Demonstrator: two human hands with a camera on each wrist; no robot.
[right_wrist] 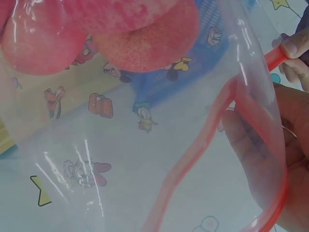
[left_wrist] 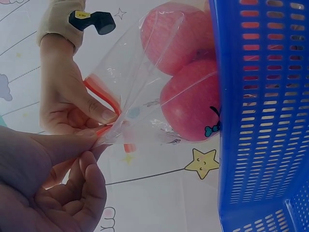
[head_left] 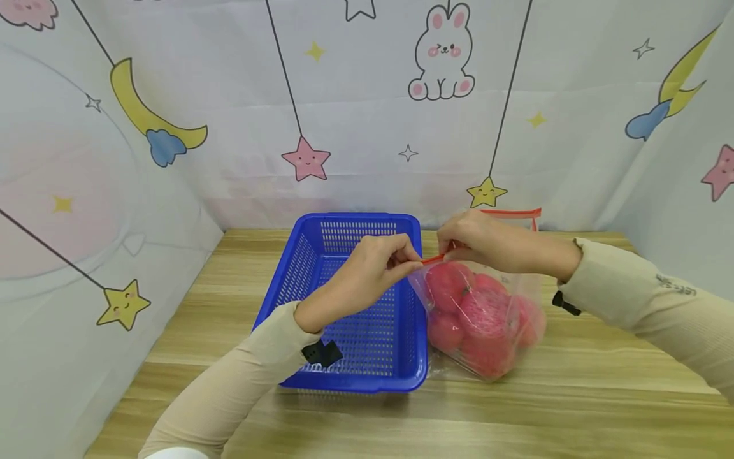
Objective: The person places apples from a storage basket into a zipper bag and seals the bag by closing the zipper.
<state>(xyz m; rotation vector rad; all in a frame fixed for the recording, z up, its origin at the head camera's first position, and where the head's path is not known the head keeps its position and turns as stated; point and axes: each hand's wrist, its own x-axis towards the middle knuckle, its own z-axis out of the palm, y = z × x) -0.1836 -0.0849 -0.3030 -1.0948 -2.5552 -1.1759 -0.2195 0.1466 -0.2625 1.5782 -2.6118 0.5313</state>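
Observation:
A clear zip bag (head_left: 421,280) with a red zip strip and small printed cartoon figures stands on the table, just right of the blue basket (head_left: 420,357). Inside it lie several pinkish-red apples (head_left: 487,312), seen closer in the left wrist view as round apples (left_wrist: 190,99). My left hand (head_left: 375,264) reaches over the basket and pinches the red strip at the bag's left corner. Beside it my right hand (head_left: 478,239) pinches the same strip between thumb and fingers. From the right hand rightward the bag's mouth gapes, as the red strip (right_wrist: 193,154) parts into two edges.
The plastic basket has slotted walls, and its floor shows through under my left forearm. A wood-grain table (head_left: 516,421) carries both things. Behind and at the sides hangs a white curtain (head_left: 367,108) printed with stars, moons and a rabbit. Black wrist devices (head_left: 322,352) sit on the sleeves.

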